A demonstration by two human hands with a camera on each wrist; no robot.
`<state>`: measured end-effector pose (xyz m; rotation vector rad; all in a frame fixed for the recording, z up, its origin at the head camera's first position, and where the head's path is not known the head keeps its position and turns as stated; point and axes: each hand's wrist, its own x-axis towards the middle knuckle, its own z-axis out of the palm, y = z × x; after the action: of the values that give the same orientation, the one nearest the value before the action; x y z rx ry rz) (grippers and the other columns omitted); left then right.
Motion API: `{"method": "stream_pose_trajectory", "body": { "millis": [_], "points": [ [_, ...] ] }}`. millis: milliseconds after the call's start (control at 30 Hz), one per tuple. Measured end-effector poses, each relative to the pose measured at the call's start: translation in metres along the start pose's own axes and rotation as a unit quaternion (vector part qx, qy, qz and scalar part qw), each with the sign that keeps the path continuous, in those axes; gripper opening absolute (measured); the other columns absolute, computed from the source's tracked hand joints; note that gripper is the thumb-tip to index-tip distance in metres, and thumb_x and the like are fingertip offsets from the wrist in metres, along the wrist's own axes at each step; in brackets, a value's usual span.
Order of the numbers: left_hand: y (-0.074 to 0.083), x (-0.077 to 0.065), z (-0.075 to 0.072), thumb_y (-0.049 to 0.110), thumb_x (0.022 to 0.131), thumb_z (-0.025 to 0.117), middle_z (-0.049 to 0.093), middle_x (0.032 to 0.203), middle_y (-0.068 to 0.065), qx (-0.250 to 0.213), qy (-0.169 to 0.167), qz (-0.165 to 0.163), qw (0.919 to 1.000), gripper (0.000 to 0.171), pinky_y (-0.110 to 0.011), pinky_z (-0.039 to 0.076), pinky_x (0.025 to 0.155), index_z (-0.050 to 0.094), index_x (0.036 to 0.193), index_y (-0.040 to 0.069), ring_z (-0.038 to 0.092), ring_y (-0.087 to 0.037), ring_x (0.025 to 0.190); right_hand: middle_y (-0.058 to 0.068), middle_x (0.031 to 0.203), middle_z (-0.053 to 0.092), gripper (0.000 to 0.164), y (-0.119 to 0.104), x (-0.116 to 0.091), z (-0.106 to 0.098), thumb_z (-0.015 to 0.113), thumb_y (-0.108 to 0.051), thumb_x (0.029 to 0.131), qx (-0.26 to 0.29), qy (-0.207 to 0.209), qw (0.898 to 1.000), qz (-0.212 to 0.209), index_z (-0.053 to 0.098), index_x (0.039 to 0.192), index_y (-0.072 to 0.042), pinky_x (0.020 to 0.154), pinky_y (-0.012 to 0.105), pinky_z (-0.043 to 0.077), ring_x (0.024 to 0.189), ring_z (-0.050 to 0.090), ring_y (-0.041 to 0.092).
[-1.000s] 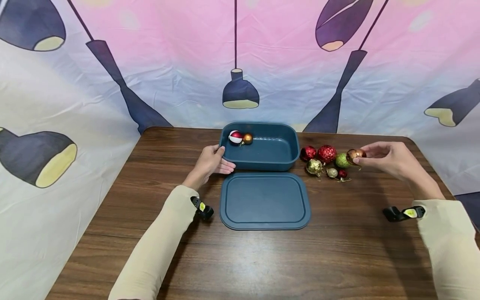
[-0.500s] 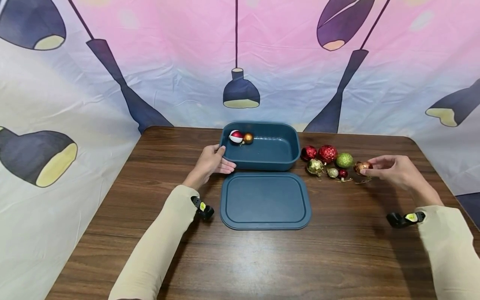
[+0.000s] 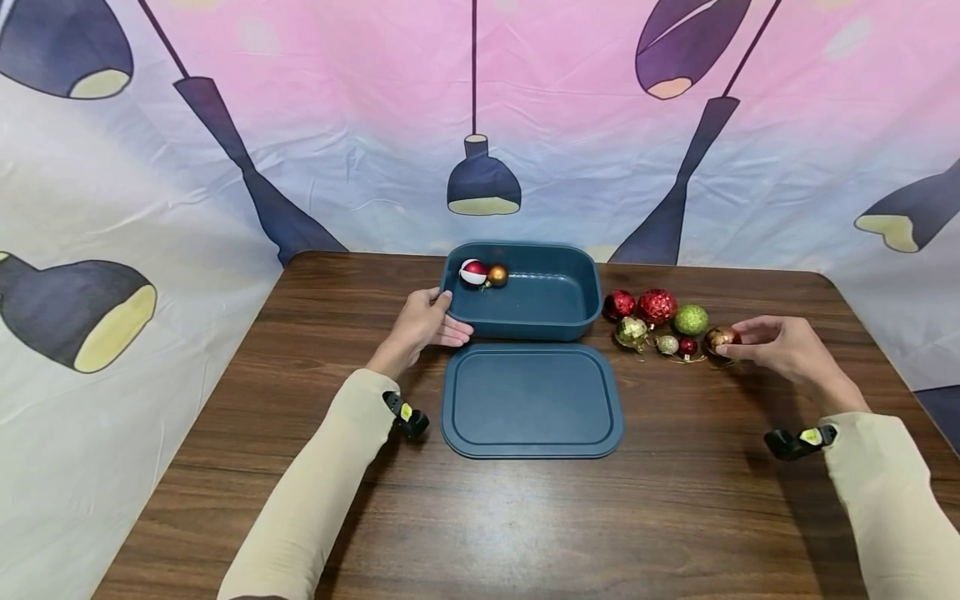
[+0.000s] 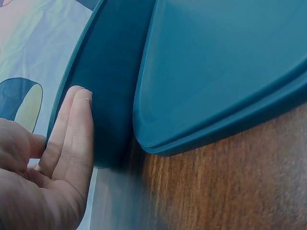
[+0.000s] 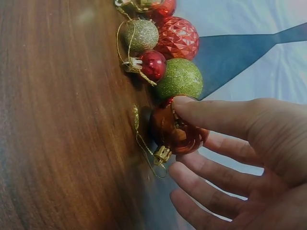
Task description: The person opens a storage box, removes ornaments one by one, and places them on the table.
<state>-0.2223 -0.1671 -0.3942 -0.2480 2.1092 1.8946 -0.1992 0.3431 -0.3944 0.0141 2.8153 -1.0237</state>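
Observation:
A dark teal box (image 3: pixel 558 302) stands on the table with a red-and-white bauble (image 3: pixel 473 272) and a small gold bauble (image 3: pixel 497 276) at its left end. My left hand (image 3: pixel 422 323) rests against the box's front left corner, fingers straight along the wall and thumb near the rim. In the right wrist view, a shiny copper bauble (image 5: pixel 173 125) with a gold cap and string is pinched between the thumb and fingers of my right hand (image 5: pixel 249 158). It sits low at the table, beside a glittery green bauble (image 5: pixel 181 79).
Left of the green bauble lie a faceted red bauble (image 3: pixel 657 307), another red one (image 3: pixel 619 305), a gold one (image 3: pixel 632 332), a small glittery one (image 3: pixel 667 344) and a small dark red one (image 3: pixel 687 347). A teal lid (image 3: pixel 532 400) lies flat before the box.
My right hand has brought the copper bauble down from above the green one to the table at its right, then slightly left. The left hand and box stay put.

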Motion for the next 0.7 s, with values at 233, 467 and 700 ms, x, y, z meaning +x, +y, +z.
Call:
{"method": "stream_pose_trajectory", "body": {
  "millis": [233,467,700],
  "points": [
    [0.000,0.000,0.000,0.028,0.113,0.037,0.075,0.087,-0.020,0.003,0.000,0.002,1.0000,0.058,-0.036,0.064,0.070,0.018,0.162,0.005,0.076,-0.029,0.076,0.019,0.110,0.070,0.067,-0.004,0.000,-0.004,0.082,-0.046,0.085,-0.033,0.006,0.999,-0.003,0.065,0.125,0.005,0.064,0.024,0.051,0.088,0.060,0.016],
    [-0.001,0.001,0.000,0.027,0.113,0.036,0.075,0.086,-0.019,0.002,-0.007,0.007,0.9999,0.057,-0.036,0.064,0.070,0.018,0.162,0.005,0.076,-0.027,0.073,0.016,0.107,0.073,0.068,-0.013,-0.003,-0.018,0.080,-0.048,0.087,-0.045,0.003,0.999,0.000,0.064,0.127,0.005,0.063,0.026,0.050,0.087,0.060,0.016],
    [-0.001,0.001,-0.001,0.027,0.113,0.036,0.075,0.085,-0.019,0.003,-0.007,0.010,0.9999,0.056,-0.037,0.064,0.070,0.021,0.161,0.003,0.076,-0.032,0.077,0.025,0.116,0.069,0.068,-0.032,-0.001,-0.023,0.079,-0.049,0.087,-0.064,0.017,0.997,-0.028,0.065,0.127,0.005,0.071,0.029,0.048,0.100,0.062,0.032]
  ]
}}
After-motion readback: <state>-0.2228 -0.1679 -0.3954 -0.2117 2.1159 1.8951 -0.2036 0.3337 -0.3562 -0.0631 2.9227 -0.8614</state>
